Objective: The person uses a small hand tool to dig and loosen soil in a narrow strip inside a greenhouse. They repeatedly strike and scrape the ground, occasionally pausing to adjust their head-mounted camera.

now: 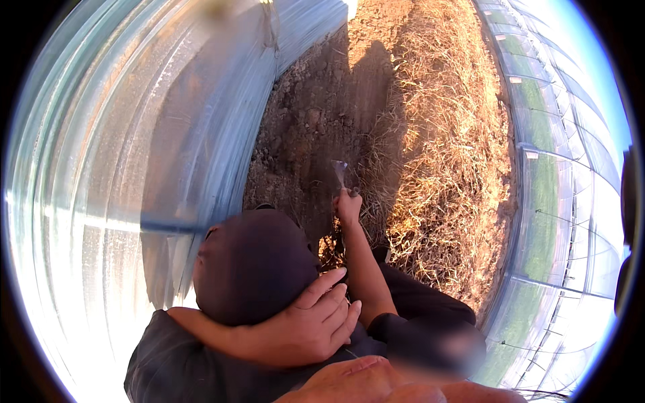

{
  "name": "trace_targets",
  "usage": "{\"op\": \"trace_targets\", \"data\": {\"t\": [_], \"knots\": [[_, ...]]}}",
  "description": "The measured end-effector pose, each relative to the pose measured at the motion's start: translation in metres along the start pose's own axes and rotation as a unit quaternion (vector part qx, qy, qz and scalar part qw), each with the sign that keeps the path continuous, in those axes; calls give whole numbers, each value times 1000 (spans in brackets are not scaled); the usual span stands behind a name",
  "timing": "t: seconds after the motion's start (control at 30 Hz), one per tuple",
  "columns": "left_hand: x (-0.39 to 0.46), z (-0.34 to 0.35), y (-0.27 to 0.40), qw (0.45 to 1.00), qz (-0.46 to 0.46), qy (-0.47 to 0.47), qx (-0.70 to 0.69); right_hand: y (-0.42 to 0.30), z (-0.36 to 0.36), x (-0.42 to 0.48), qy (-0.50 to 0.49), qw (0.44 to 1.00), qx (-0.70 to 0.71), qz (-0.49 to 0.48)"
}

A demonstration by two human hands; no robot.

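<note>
My right hand is closed around the handle of a small metal-bladed hand tool, likely a hand hoe or trowel. Its blade points away from me, at the loose brown soil; whether it touches the soil cannot be told. Nearer the camera, my left hand lies across the near side of a rounded dark shape, which looks like a clothed knee. The left fingers are slightly apart, and no object shows in them. Blurred skin at the bottom edge is too close to make out.
Translucent plastic sheeting of a greenhouse wall stands close on the left. Dry straw-like plants cover a strip to the right of the soil. Beyond it is another plastic-covered tunnel with green growth. A dark-clothed leg is bent at the right.
</note>
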State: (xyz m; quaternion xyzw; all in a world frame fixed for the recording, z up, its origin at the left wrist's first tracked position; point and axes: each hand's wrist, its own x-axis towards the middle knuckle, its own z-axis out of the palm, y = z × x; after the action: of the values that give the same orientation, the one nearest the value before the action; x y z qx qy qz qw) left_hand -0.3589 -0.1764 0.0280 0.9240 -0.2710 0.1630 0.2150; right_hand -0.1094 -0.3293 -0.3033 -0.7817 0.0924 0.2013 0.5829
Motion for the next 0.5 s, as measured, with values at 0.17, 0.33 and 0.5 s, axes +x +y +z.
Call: {"op": "trace_targets", "data": {"t": [0.17,0.33,0.5], "knots": [[-3,-4,6,999,-16,-38,16,-22,-19,-15,-46,996,-78,11],[-12,-10,8,996,-74,-45,-24,-60,-8,-95,-74,978,67,183],[-13,-10,2,994,-91,-57,-18,-40,9,-104,-88,966,64,236]]}}
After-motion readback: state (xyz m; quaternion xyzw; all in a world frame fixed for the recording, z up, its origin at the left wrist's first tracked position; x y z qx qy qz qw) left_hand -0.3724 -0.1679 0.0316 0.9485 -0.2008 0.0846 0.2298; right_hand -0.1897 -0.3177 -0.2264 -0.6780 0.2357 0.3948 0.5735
